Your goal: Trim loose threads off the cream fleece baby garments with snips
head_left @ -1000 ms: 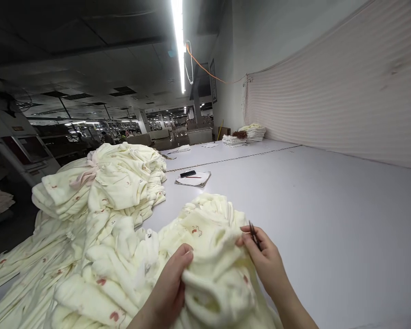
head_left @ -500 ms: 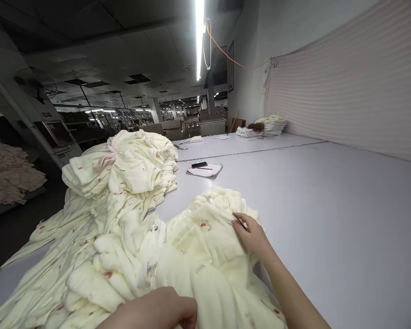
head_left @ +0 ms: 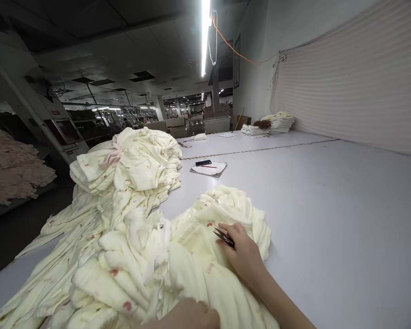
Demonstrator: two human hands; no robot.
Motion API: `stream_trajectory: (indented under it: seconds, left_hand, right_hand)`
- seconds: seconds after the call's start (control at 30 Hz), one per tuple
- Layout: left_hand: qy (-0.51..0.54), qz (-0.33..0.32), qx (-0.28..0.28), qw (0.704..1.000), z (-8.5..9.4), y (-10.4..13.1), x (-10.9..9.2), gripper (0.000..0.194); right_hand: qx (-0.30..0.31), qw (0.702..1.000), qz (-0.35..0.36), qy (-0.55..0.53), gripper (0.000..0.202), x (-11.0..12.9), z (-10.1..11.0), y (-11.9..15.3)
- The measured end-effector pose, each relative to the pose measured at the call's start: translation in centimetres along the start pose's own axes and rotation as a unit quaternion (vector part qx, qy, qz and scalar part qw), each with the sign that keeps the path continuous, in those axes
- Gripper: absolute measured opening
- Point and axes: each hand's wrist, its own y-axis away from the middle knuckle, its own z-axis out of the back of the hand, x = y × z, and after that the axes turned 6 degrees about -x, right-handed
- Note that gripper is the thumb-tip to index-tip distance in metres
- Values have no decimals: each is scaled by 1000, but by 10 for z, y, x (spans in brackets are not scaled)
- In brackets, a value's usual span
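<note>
My right hand [head_left: 241, 249] is closed around small dark thread snips [head_left: 225, 237], whose pointed blades face up and left. It rests over pale yellow printed cloth [head_left: 222, 278], bunched in soft folds on the table in front of me. At the bottom edge, my left hand [head_left: 192, 315] is curled with its knuckles up against the same cloth; the fingertips are hidden beneath it. White tags or edging [head_left: 161, 246] show along a seam between the folds. Further off on the left rises a tall heap of the same cloth [head_left: 140, 164], tied with a pink strip [head_left: 113, 155].
A pad of paper [head_left: 210, 169] with a black phone-like object [head_left: 203, 162] and a red pen lies on the pale table [head_left: 329, 219]. Folded cloth stacks [head_left: 277, 123] stand at the back by the wall. Pinkish cloth [head_left: 17, 169] is piled at far left.
My right hand has shifted left and down over the cloth, and the snips now show more fully. My left hand has moved right and lower. The view has turned slightly left.
</note>
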Motion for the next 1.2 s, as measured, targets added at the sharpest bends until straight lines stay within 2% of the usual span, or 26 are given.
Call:
stream_trajectory:
  seconds: [0.07,0.13,0.27,0.3,0.37,0.47,0.57,0.63,0.7,0.77,0.8,0.87,0.93,1.0,1.1,1.13,1.2]
  left_hand:
    - [15,-5,-36,999,12,-9,-9,15]
    - [40,-14,-29,999,33,-16,-18,17]
    - [95,-82,84,988,85,-23,-26,15]
    - [109,-85,111,984,95,-24,-26,15]
    - [133,-46,124,982,108,-29,-25,14]
    - [145,77,41,986,109,-42,-20,16]
    - [123,144,-54,980,97,-56,-6,17]
    - [100,146,-103,979,89,-66,5,20]
    - [80,138,-156,975,85,-76,18,28]
    - [68,144,-206,965,81,-88,29,33]
    - [65,153,-223,960,80,-95,34,34]
    - [59,177,-245,951,77,-107,44,36]
    - [58,198,-260,943,76,-119,52,38]
    - [70,218,-274,934,77,-128,59,39]
    - [100,245,-285,921,82,-135,65,35]
    - [111,250,-286,918,85,-136,66,32]
    - [137,251,-281,916,88,-136,64,28]
  right_hand:
    - [-4,1000,-18,-23,13,-2,-9,-5]
    - [-18,998,-32,-51,13,-6,-11,-9]
    - [-44,989,-83,-110,30,-12,2,-9]
    - [-48,986,-99,-127,33,-13,6,-8]
    - [-51,968,-143,-198,34,-13,15,-5]
    - [-88,909,-208,-350,31,-17,31,-3]
    - [-189,869,-204,-410,31,-32,65,-6]
    - [-270,861,-183,-391,33,-48,99,-8]
    - [-344,870,-188,-299,32,-62,130,-10]
    - [-356,895,-217,-159,32,-69,147,-9]
    - [-336,910,-216,-112,32,-69,147,-9]
    - [-253,948,-169,-92,34,-60,128,-7]
    - [-148,977,-113,-103,30,-44,91,-7]
    - [-86,988,-96,-87,27,-28,50,-10]
    - [-56,994,-70,-66,21,-11,5,-19]
    - [-53,994,-65,-66,18,-8,-2,-21]
    - [-38,995,-60,-74,17,-3,-3,-20]
